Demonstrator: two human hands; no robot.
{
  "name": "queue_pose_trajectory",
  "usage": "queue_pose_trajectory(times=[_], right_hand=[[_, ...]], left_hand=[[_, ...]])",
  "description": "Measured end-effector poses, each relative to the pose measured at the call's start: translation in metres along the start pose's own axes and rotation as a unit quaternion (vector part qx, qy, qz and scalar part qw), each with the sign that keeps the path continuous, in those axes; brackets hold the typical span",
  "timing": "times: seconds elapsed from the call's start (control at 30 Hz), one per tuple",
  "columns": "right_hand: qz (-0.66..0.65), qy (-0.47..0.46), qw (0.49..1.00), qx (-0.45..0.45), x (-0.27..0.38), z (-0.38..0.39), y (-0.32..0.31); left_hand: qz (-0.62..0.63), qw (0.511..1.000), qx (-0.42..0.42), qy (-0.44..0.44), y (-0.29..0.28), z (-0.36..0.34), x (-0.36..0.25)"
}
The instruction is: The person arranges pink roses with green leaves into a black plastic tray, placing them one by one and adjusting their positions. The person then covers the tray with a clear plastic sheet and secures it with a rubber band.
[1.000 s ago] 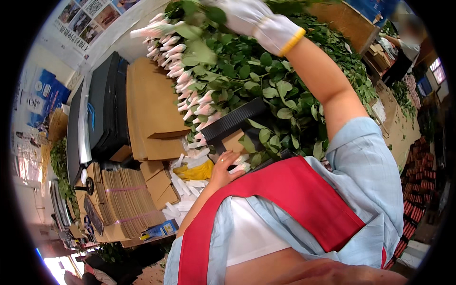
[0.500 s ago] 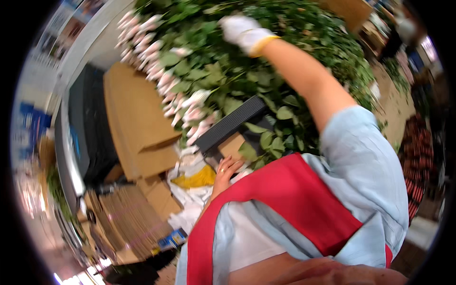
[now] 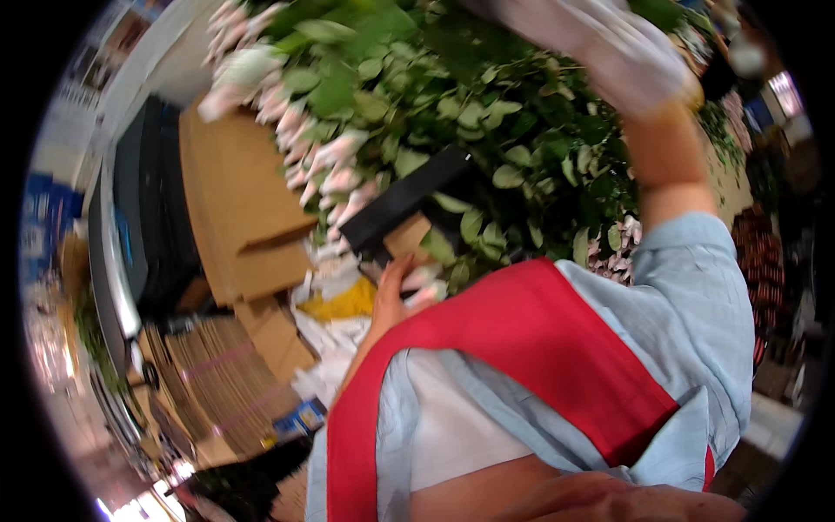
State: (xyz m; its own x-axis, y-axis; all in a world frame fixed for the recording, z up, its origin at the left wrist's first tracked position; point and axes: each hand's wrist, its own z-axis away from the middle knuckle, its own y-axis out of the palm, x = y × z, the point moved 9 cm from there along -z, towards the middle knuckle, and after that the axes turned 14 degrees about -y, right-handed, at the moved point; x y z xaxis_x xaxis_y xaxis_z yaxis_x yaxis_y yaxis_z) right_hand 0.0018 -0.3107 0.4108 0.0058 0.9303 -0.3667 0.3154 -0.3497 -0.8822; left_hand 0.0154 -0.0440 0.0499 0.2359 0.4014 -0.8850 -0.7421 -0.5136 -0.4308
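Many leafy rose stems [image 3: 522, 165] lie in a heap, their pale pink-white heads wrapped in netting and lined up along the left side. My right hand [image 3: 600, 43], in a white glove with a yellow cuff, is raised at the top right and blurred. It appears closed on a rose [image 3: 239, 80], whose wrapped head and leaves stretch to the upper left; the grip itself is smeared. My bare left hand [image 3: 396, 291] rests with its fingers stretched at the near end of a black bar-shaped piece [image 3: 404, 198], beside a brown board [image 3: 407, 237] and a wrapped rose head [image 3: 424, 285].
To the left stand a large cardboard box [image 3: 235, 200] and a dark grey bin [image 3: 156, 200]. Below them are a stack of flattened cartons [image 3: 230, 383] and white and yellow wrapping [image 3: 339, 304]. More wrapped heads [image 3: 613, 252] lie by my right sleeve.
My right hand has swung up and to the right, away from the heap, and a rose has come up with it. My left hand stays by the black piece.
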Motion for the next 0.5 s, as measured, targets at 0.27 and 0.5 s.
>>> queue_pose_trajectory(times=[0.27,0.5], right_hand=[[-0.267,-0.085,0.938,0.205,0.155,0.167,0.224],[-0.235,-0.014,0.954,0.185,0.148,0.168,0.229]], left_hand=[[-0.088,0.977,-0.073,0.182,-0.011,0.005,-0.024],[-0.1,0.989,0.016,0.105,-0.006,-0.013,-0.02]])
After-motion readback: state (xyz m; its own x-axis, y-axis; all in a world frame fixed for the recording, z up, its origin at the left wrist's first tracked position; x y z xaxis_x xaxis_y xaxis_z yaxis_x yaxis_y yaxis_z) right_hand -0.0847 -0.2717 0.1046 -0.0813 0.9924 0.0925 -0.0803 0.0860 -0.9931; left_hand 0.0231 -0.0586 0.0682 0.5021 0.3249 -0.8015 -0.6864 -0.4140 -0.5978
